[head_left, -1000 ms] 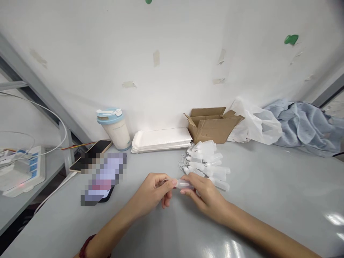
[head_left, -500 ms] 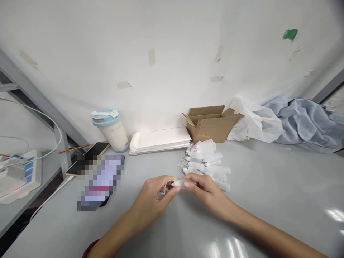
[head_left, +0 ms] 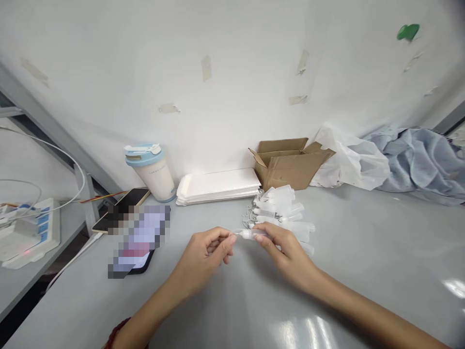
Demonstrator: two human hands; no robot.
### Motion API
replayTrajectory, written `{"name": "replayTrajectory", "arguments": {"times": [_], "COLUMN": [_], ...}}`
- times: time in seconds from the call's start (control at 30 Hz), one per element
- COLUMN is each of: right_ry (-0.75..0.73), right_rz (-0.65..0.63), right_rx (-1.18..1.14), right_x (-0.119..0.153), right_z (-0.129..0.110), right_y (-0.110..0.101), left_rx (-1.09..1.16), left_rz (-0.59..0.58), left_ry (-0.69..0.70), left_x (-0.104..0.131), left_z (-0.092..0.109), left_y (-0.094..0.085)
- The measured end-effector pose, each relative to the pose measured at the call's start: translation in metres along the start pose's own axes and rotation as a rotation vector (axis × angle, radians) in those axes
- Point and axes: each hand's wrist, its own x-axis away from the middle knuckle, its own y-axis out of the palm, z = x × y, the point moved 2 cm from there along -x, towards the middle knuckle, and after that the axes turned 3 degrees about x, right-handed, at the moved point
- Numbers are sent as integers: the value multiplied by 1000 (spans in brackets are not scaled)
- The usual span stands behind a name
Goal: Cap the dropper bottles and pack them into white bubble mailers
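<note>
My right hand (head_left: 278, 242) grips a small translucent squeeze bottle (head_left: 248, 234) by its body, with the nozzle facing left. The fingers of my left hand (head_left: 214, 247) are pinched together just off the nozzle's tip. A thin pale strand runs from the bottle's neck toward those fingertips; what they hold is too small to make out. Behind my right hand lies a heap of similar bottles (head_left: 281, 198), their thin curled strands showing along its left side. Part of this heap is covered by my right hand.
At the back stand an open cardboard box (head_left: 290, 167), a stack of white flat packs (head_left: 220, 185) and a blue-lidded cup (head_left: 154, 172). Two phones, one dark (head_left: 127, 203) and one lit (head_left: 140, 242), lie left. A white plastic bag (head_left: 352, 157) and blue cloth (head_left: 417, 160) lie right.
My left hand has come off the bottle's neck and moved slightly left, to beyond the nozzle tip. My right hand still holds the bottle. The view has shifted slightly.
</note>
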Motion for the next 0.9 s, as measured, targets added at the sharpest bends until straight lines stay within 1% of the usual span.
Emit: {"name": "replayTrajectory", "arguments": {"times": [0.07,0.13,0.23,0.27,0.33,0.37,0.43,0.5,0.57,0.63,0.7,0.9], "right_ry": [32,33,8,-2,-18,-21,-22,-22,-9,17,38,37], "right_rz": [22,35,58,68,83,88,86,69,46,26,10,-14], "right_rx": [-15,-18,12,26,46,52,54,42,14,-22,-47,-51], "right_x": [-2,-2,-2,-2,-2,-2,-2,-2,-2,-1,1,2], "right_z": [1,2,1,0,0,0,0,0,0,-1,-3,-6], "right_y": [-2,-3,-4,-5,-6,-7,-8,-8,-8,-8,-8,-7], "left_rx": [-112,-273,-451,-472,-469,-436,-290,-72,134,272,353,422], "left_rz": [55,97,99,89,73,71,64,18,-50,-114,-153,-208], "left_ry": [47,141,260,270,243,207,93,-26,-98,-121,-133,-141], "left_x": [0,-1,-3,-4,-6,-6,-7,-8,-9,-10,-11,-8], "left_z": [1,2,1,1,-1,-2,-4,-7,-9,-11,-11,-9], "left_y": [-5,-9,-9,-8,-8,-8,-9,-9,-9,-9,-8,-4]}}
